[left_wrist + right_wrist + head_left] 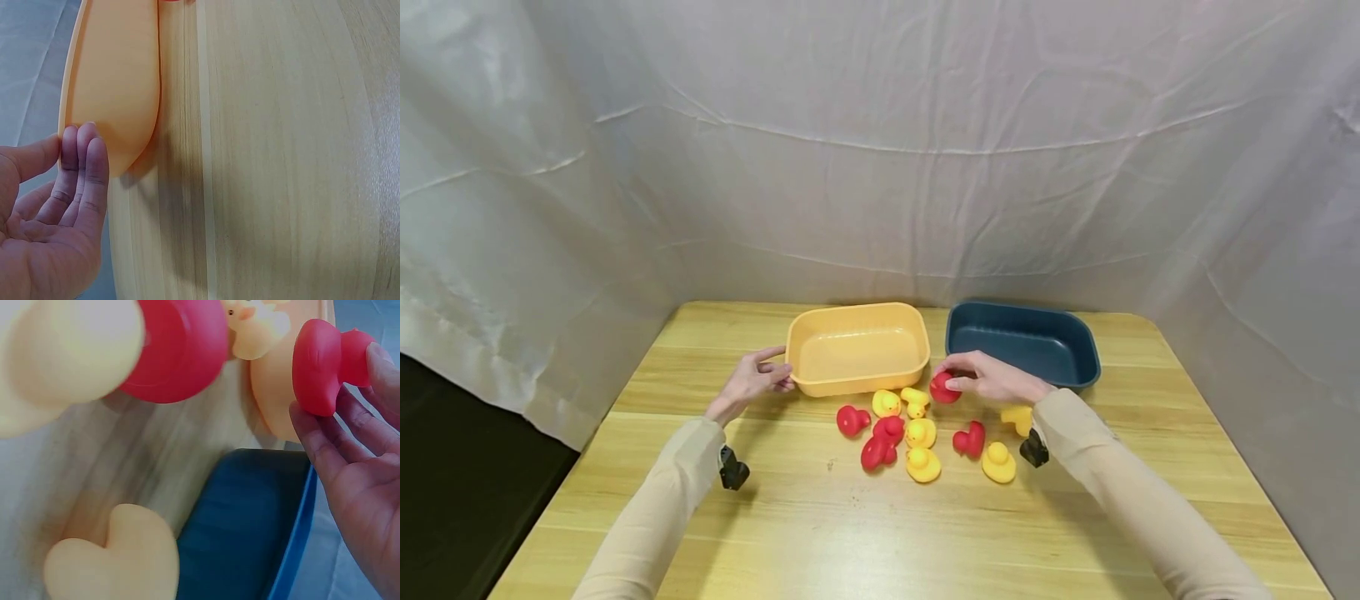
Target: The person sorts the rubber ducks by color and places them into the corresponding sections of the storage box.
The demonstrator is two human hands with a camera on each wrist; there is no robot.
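My left hand (751, 379) is at the left end of a yellow-orange plastic bin (859, 387), thumb and fingers pinching its rim. The left wrist view shows the thumb on one side of the rim and the fingers (94, 181) against the wall. My right hand (997, 377) holds a red rubber duck (943, 388) between thumb and fingers, near the gap between the two bins. In the right wrist view the red duck (317, 365) is gripped by its head and body.
A dark blue bin (1093, 367) stands at the back right, partly behind my right hand. Several red ducks (852, 421) and yellow ducks (922, 465) lie on the wooden table (820, 542) in front of the bins. One yellow duck (1015, 418) is partly hidden by my right sleeve. Pale curtains hang behind.
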